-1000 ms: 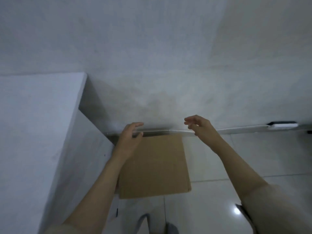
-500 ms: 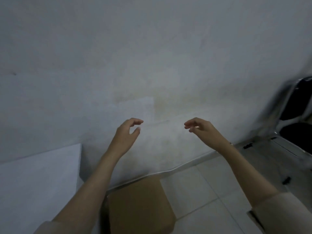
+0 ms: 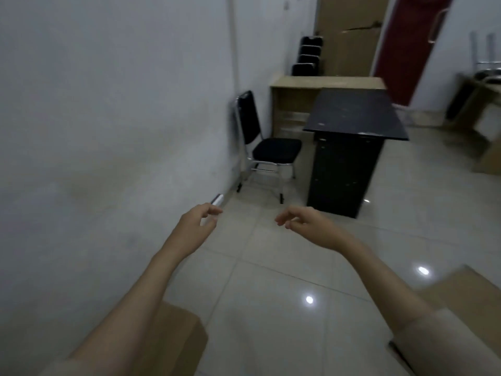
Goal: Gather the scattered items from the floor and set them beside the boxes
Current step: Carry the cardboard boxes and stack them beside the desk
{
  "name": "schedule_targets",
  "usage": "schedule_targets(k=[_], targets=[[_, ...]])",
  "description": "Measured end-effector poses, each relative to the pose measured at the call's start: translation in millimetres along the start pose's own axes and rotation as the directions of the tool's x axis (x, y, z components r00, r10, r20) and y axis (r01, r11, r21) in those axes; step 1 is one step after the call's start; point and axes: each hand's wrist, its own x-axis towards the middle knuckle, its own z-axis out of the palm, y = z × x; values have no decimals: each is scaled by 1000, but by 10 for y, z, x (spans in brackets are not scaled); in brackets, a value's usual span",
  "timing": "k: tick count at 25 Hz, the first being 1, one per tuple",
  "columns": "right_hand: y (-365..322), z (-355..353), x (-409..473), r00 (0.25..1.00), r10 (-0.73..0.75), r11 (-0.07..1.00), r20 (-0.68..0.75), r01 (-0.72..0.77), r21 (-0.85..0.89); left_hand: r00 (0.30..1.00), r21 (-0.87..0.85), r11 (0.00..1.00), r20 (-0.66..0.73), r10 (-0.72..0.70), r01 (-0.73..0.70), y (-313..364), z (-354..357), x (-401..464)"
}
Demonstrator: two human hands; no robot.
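Note:
Both my hands are held out over the tiled floor with nothing in them. My left hand (image 3: pixel 196 226) has loosely curled fingers close to the white wall. A small white item (image 3: pixel 217 199) lies at the foot of that wall, just beyond the left fingertips and partly hidden by them. My right hand (image 3: pixel 306 221) hangs open, palm down, over bare tiles. A brown cardboard box (image 3: pixel 179 337) sits under my left forearm at the bottom left. The corner of a second box (image 3: pixel 461 291) shows behind my right forearm.
A black chair (image 3: pixel 271 147) stands against the wall ahead, with a black cabinet (image 3: pixel 347 164) to its right. Behind them are a wooden desk (image 3: pixel 295 90), stacked chairs (image 3: pixel 309 55) and a red door (image 3: pixel 406 50). More furniture lines the right edge.
The view has swung from the wall and the box below to the right, along the room. Both hands have left the box's far edge and stay raised and empty.

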Motion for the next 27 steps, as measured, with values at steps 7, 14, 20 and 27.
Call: schedule_targets(k=[7, 14, 20, 27], targets=[[1081, -1264, -2134, 886, 273, 961, -374, -264, 76, 910, -120, 953, 284, 301, -278, 1672, 1790, 116], [2079, -2257, -4358, 654, 514, 838, -555, -520, 163, 764, -286, 890, 461, 452, -354, 3186, 3821, -416], [2681, -2634, -5114, 482, 635, 739, -603, -606, 294, 708, -271, 901, 557, 434, -339, 3701, 4853, -440], [3394, -3081, -4461, 497, 663, 735, -559, -574, 362, 711, -256, 923, 588, 385, -289, 3802, 5538, 250]])
